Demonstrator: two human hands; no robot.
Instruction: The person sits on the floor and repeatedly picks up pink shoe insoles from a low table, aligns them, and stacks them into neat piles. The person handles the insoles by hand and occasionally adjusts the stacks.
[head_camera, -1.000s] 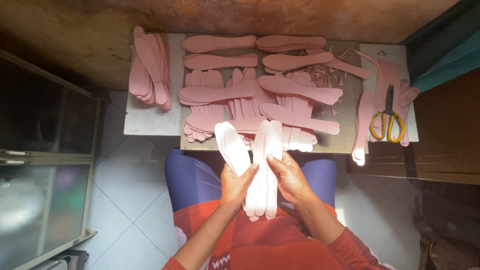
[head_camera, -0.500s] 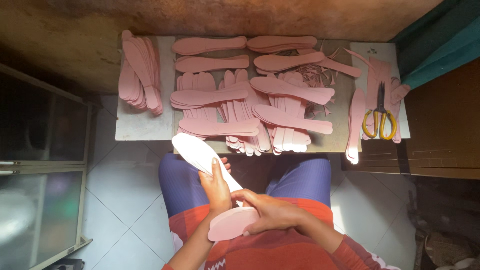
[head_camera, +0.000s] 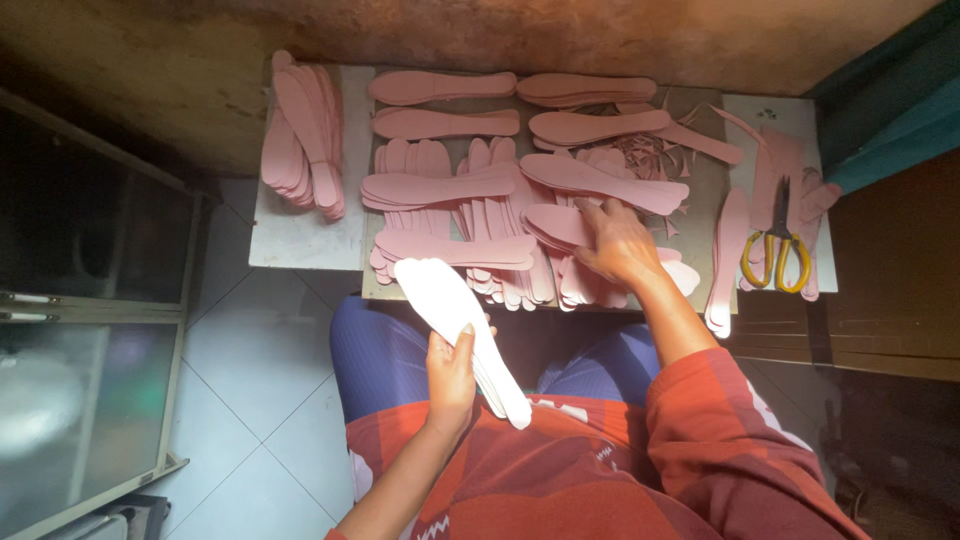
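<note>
Head view, looking straight down over my lap. My left hand (head_camera: 452, 378) has its fingers clenched around a small stack of white insoles (head_camera: 462, 335), gripped near the middle, thumb on top, so the pieces stay squared against each other. The stack slants from upper left to lower right, toe end reaching up toward the bench (head_camera: 300, 240) edge, heel end low over my red top. It hangs above my lap, clear of the bench.

My right hand (head_camera: 615, 243) is stretched forward onto the heap of pink insole cut-outs (head_camera: 480, 215), palm down, fingers spread and resting on a pink piece near the front right of the heap. They press flat on it rather than closing; whether anything is pinched beneath them I cannot tell.

The pink pieces lie in overlapping rows, some crosswise on top of lengthwise ones, probably to keep batches apart. A separate fan of pink pieces (head_camera: 303, 135) sits on the left part of the bench, well apart from the main heap. On the right, yellow-handled scissors (head_camera: 775, 250) lie on pink offcuts, near my right hand but not touching it, with thin pink trimmings (head_camera: 650, 155) curled just behind the heap. To my left stands a dark cabinet with glass panels (head_camera: 85, 300), and pale floor tiles (head_camera: 250, 400) show below.
</note>
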